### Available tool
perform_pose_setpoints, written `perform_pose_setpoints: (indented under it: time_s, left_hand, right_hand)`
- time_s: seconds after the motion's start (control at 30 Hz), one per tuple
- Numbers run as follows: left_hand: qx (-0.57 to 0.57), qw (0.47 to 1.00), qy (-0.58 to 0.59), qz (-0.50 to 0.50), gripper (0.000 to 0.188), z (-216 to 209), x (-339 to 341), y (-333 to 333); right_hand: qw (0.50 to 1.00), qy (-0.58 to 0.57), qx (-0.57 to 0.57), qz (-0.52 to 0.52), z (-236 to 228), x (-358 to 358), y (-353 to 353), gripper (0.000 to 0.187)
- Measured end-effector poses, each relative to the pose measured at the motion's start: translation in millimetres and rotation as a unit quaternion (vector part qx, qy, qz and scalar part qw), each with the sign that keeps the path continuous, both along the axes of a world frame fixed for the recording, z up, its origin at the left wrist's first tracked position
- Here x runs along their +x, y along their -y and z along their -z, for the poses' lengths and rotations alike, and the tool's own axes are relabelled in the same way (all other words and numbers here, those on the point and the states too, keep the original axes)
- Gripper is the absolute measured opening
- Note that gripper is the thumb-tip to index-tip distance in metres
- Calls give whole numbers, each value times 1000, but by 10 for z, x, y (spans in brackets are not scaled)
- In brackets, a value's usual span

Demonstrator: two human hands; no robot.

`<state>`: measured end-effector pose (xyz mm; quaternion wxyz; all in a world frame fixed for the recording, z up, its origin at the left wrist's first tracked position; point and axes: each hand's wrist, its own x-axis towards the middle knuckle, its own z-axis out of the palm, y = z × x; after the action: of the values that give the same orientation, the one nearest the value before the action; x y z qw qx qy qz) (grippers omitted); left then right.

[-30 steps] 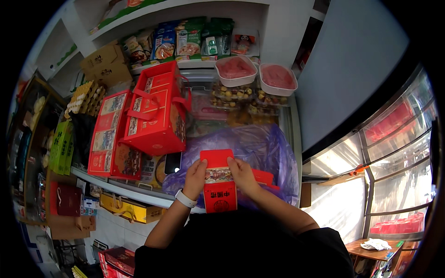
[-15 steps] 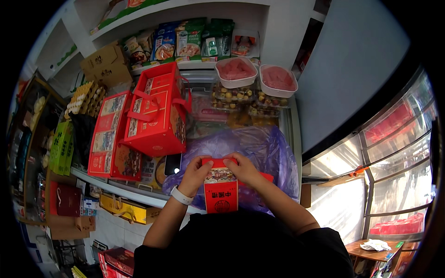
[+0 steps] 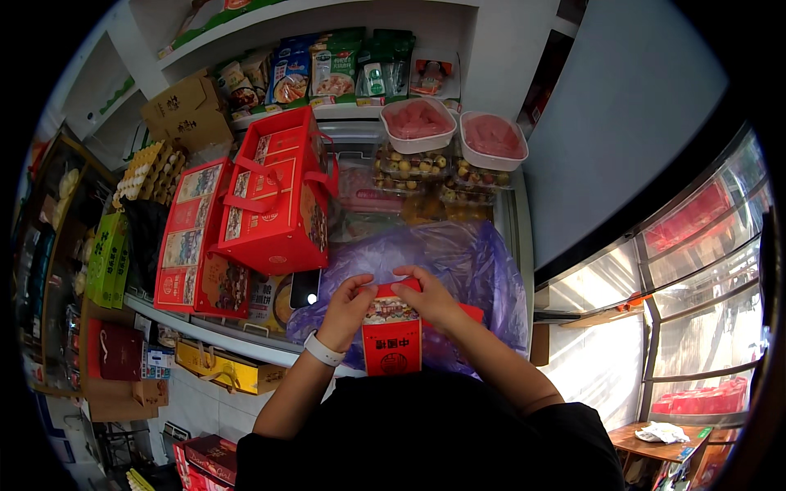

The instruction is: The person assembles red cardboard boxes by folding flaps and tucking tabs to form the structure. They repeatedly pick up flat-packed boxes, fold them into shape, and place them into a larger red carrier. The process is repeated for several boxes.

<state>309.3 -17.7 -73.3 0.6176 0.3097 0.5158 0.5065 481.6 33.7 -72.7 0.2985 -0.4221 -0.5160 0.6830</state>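
Close in front of my body is a small red gift box (image 3: 392, 345) with a printed picture band and dark lettering. My left hand (image 3: 347, 314), with a white band on its wrist, pinches the box's far left corner. At the far right corner, my right hand (image 3: 429, 303) grips with its thumb on top and its fingers bent. Both thumbs lie near each other along the far edge. A red flap sticks out to the right from under my right hand. Beneath the box spreads a crumpled purple plastic bag (image 3: 471, 266) on the freezer top.
Two large red gift boxes, one handled (image 3: 274, 200) and one flatter (image 3: 190, 237), stand at left beside a dark phone (image 3: 305, 289). White tubs of pink meat (image 3: 418, 124) sit on clear fruit packs (image 3: 413, 168). Egg trays (image 3: 147, 173) and a shelf of bags (image 3: 333, 69) lie beyond.
The fingertips of both hands have lifted slightly at the box's far edge, and the hands and box have shifted a little. The surroundings look the same.
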Motion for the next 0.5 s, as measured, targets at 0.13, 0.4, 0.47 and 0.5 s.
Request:
perform_pose_setpoints:
  time_s: [0.13,0.4,0.47,0.5]
  left_hand:
    - [-16,999,46,-13,38,-61,48,14]
    - [33,994,17,-99,28,234,316,173]
    - [34,992,8,-121,24,538,350,251]
    - [29,990,-1,-136,19,681,373,286]
  right_hand:
    - [998,-53,3,41,45,-20,29,31]
    - [988,-10,60,144,613,-79,189,16]
    - [983,26,88,158,771,-81,287,15]
    - [982,44,80,166,812,-88,342,15]
